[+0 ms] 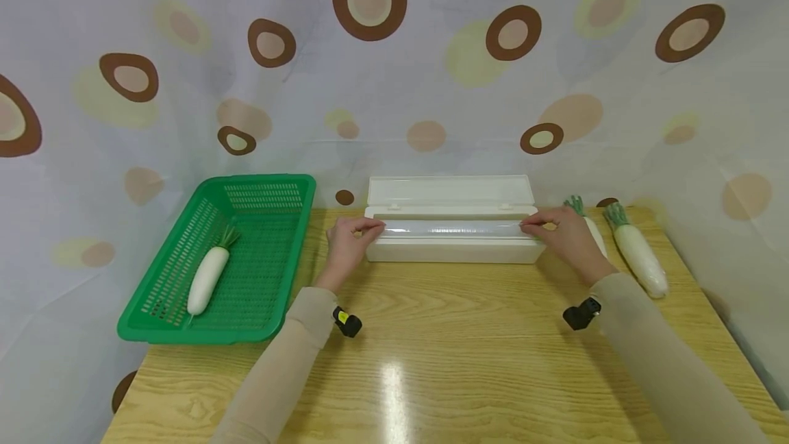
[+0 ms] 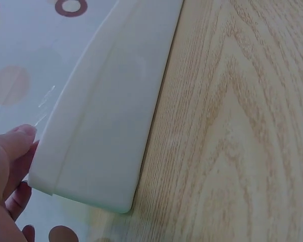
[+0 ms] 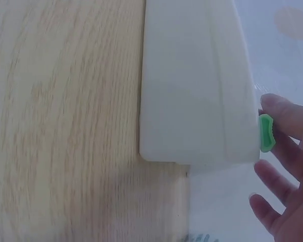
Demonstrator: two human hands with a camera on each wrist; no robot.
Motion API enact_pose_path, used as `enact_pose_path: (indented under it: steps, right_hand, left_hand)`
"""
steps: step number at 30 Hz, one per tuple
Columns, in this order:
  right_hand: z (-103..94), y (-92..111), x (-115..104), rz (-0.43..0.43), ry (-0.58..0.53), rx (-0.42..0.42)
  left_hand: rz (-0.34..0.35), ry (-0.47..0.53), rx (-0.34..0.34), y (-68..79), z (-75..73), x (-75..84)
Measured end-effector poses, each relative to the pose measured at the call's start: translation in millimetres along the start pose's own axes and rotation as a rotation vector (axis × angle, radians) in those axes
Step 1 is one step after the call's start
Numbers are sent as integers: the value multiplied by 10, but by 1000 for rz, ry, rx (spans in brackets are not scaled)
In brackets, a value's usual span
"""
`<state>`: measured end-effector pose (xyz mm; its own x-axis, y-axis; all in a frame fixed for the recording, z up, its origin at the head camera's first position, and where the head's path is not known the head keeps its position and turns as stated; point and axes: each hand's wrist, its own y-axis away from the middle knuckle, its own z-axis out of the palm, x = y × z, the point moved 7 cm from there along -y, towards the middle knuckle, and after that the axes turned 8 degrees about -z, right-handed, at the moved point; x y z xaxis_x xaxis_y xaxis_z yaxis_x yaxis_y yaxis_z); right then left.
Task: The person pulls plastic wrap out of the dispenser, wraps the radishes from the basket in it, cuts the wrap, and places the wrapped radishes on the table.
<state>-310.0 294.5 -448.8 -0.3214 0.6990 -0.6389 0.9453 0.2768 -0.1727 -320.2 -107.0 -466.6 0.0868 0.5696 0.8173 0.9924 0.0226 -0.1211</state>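
While the left hand (image 1: 350, 247) and right hand (image 1: 568, 237) pinch clear film (image 1: 453, 228) with fingertips nearly closed, above the white box (image 1: 456, 252) near the desk (image 1: 462, 341) back edge, only the right wrist view shows a green tab (image 3: 266, 132).

Wood-grain table (image 1: 468, 362), green basket (image 1: 203, 336) at left, open white box (image 1: 453, 251) at back, two white radishes (image 1: 641, 257) right.

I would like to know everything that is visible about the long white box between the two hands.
The long white box looks like smooth plastic, with rounded corners. Its lid stands open at the back. Across the opening lies what looks like clear film, pinched near its ends by the left hand and the right hand. A small green piece shows at the box's right end. The box rests lengthwise, left to right, on the wooden table.
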Motion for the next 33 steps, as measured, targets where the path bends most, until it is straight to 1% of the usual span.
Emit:
enact_pose_path:
  steps: [6,9,14,17,20,23,28,30,33]
  right_hand:
    - [-17,-18,11,-9,48,-28]
    - [-40,-32,-5,-44,56,-45]
    - [-53,-38,-33,-101,59,-61]
    - [-54,-19,-24,-81,68,-52]
    - [-64,0,-16,-52,79,-31]
    - [-72,13,-25,-53,104,-9]
    - [-87,24,-70,-61,109,32]
    - [-98,27,-69,-40,95,46]
    - [-118,29,-34,10,54,60]
  left_hand:
    - [22,11,-15,3,5,0]
    - [11,15,-41,3,15,-16]
    - [-8,-20,-91,-4,33,-33]
    - [-13,-30,-113,3,43,-31]
    - [-18,-20,-124,9,51,-13]
    - [-13,-13,-106,11,42,13]
    - [-11,-7,-24,7,14,35]
    - [-22,22,-4,6,10,41]
    - [-59,113,-7,-11,26,24]
